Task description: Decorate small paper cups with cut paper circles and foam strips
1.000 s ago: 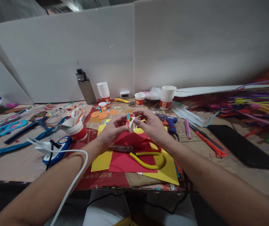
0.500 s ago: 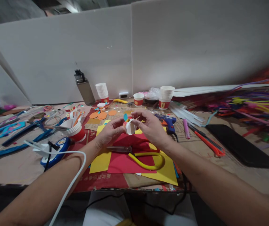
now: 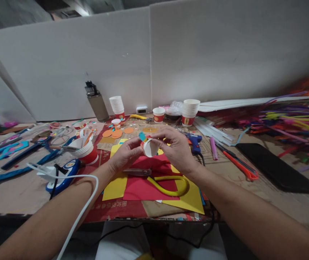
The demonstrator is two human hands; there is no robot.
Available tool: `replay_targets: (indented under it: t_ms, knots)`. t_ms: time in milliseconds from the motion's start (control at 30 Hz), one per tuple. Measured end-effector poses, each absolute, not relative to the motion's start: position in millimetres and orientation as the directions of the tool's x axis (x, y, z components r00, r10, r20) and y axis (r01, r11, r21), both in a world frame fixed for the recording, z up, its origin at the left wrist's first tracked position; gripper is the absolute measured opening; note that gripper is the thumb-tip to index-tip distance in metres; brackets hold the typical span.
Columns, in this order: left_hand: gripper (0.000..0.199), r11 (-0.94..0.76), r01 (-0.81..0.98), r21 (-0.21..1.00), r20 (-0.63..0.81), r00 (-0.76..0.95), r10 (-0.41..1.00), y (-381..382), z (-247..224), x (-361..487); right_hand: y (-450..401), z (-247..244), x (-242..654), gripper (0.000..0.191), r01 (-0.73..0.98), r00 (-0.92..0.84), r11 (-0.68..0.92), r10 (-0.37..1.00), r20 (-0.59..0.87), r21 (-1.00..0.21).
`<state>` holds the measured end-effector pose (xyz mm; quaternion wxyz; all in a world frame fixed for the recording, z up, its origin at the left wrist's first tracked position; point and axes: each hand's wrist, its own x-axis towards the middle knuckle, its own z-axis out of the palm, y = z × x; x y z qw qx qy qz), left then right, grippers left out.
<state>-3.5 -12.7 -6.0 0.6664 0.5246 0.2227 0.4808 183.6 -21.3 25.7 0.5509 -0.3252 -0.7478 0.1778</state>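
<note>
Between my two hands is a small cut-down paper cup (image 3: 151, 148), its white round face turned toward me and a teal paper strip (image 3: 142, 137) sticking up at its left edge. My left hand (image 3: 128, 151) grips the cup's left side with thumb and fingers. On the right rim, my right hand (image 3: 173, 146) pinches it, fingers curled over the top. Below them lie scissors with yellow handles (image 3: 182, 186) on red paper (image 3: 143, 189), which rests over yellow paper (image 3: 113, 189).
Stacked paper cups (image 3: 190, 112) stand at the back, near a single cup (image 3: 159, 115). Orange paper discs (image 3: 117, 134) lie behind my left hand. Rightward are a blue glue gun (image 3: 195, 143), a red-handled cutter (image 3: 242, 166) and a black phone-like slab (image 3: 277, 168). A white cable (image 3: 89, 202) crosses my left forearm.
The cup piece has turned slightly in my hands, so its white face shows rounder and more toward me. The teal strip now leans further left. Both hands keep their hold.
</note>
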Motion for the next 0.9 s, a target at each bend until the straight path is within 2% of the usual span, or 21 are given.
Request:
replay_targets:
  t_ms: [200,400,500,700,900]
  knots:
    - [0.043,0.020,-0.470,0.883,0.214,0.440,0.872,-14,-5,0,-22,27,184,0.006,0.308,-0.195,0.709,0.700,0.687,-0.635]
    - [0.026,0.164,-0.625,0.763,0.073,0.335,0.939,-9,-2,2,-14,21,184,0.021,0.269,-0.154,0.568,0.823,0.547,-0.778]
    - [0.029,0.204,-0.671,0.713,0.015,0.305,0.952,-5,0,2,-9,18,183,0.023,0.255,-0.175,0.480,0.877,0.448,-0.839]
    - [0.030,0.129,-0.688,0.714,-0.030,0.155,0.988,-4,1,5,-6,11,182,0.030,0.239,-0.234,0.369,0.920,0.315,-0.898]
    - [0.027,0.093,-0.664,0.742,-0.011,0.126,0.992,-4,-2,6,-12,12,177,0.029,0.220,-0.287,0.373,0.908,0.306,-0.901]
